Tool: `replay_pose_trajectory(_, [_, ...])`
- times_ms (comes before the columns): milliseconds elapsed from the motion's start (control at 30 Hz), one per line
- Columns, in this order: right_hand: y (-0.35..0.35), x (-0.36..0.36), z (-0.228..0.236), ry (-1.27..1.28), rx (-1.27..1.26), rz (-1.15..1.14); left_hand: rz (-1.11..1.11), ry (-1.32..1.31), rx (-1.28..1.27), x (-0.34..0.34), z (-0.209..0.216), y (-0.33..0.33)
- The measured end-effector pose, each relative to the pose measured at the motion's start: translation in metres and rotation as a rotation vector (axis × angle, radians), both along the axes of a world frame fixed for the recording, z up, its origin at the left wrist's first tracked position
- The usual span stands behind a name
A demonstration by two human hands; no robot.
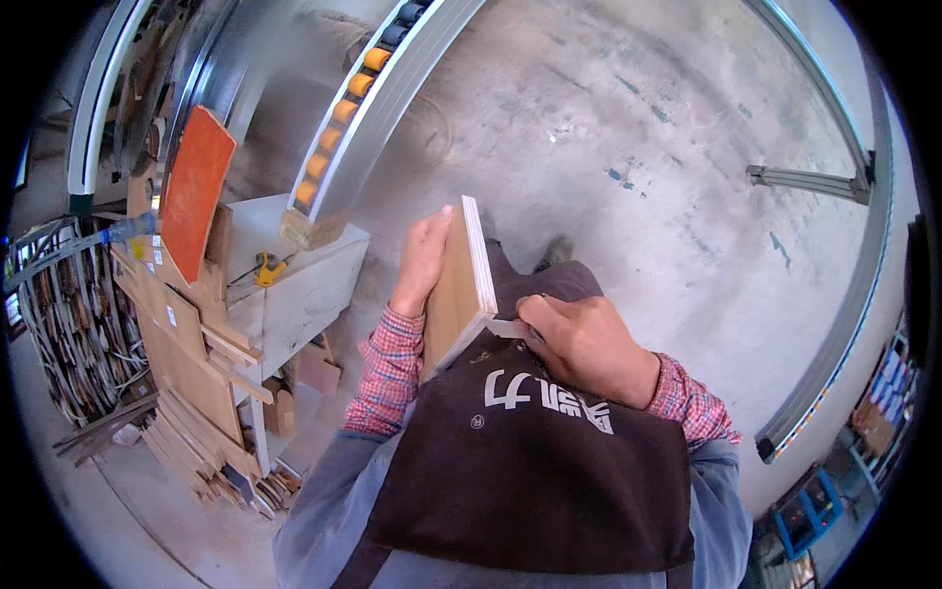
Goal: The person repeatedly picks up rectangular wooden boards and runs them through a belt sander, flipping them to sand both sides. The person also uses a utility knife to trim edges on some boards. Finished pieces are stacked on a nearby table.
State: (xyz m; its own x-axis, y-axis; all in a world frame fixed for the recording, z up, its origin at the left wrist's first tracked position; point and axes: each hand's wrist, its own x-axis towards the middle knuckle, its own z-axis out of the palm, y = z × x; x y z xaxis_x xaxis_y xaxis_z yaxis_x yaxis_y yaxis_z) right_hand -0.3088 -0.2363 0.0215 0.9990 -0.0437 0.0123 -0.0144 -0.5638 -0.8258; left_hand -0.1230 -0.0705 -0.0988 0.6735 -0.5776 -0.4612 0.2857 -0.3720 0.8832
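A flat wooden board (458,285) with pale, layered edges stands tilted on edge in front of my apron. My left hand (424,260) is closed on its left side, thumb near the top corner. My right hand (594,346) is closed in a fist around a flat grey blade (508,329), whose handle is hidden in my fingers. The blade touches or nearly touches the board's near right corner; I cannot tell which. Both forearms, in checked cuffs, come in from below.
At left, a white-sided bench (319,294) bears a yellow-and-black tool (267,269) and an orange panel (199,191). Wooden planks (182,368) lean and lie beside it. A metal rail with orange rollers (344,111) runs above. A metal frame (863,294) curves along the right.
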Motion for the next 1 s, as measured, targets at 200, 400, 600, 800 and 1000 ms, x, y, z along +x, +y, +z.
replay_pose_trajectory(200, [0.008,0.027,0.012,0.199,0.306,0.008,0.094,-0.239,0.095,0.024,0.026,0.024])
replay_pose_trajectory(400, [0.02,0.064,0.028,0.192,0.452,-0.025,0.23,-0.658,0.202,0.041,0.082,0.048])
replay_pose_trajectory(600, [0.002,0.073,-0.016,0.38,0.852,0.142,0.006,-0.695,0.307,0.023,0.177,0.073])
replay_pose_trajectory(800, [-0.023,0.084,-0.019,0.054,0.915,0.614,-0.537,0.221,-0.048,0.002,0.15,0.086])
replay_pose_trajectory(1000, [-0.041,0.089,-0.009,0.015,0.629,0.321,-0.168,0.234,-0.093,-0.055,0.119,0.06])
